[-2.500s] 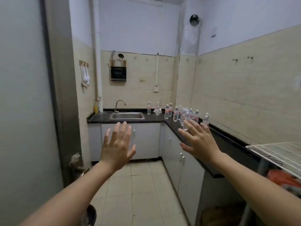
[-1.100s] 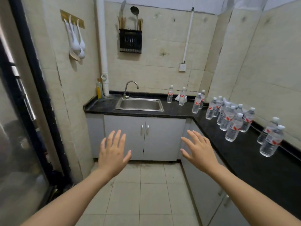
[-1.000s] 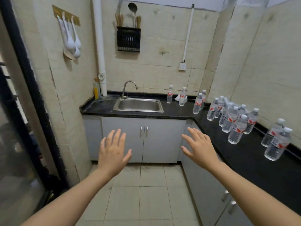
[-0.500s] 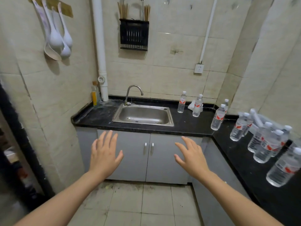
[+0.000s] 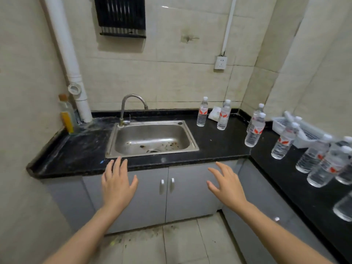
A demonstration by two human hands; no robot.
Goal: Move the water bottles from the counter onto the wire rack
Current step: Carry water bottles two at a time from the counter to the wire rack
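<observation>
Hovering empty hands (image 5: 118, 184); red-labelled water bottles (image 5: 202, 115), writing unreadable.

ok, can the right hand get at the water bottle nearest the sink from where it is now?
Probably yes. The right hand is open and empty, below the counter edge. The water bottle stands upright past the sink, with bare counter in front and clear of the next bottle.

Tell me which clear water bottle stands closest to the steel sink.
The clear plastic water bottle with the red label just right of the steel sink's back corner. It stands alone, left of the white packet; every other bottle sits farther right along the black counter.
</observation>
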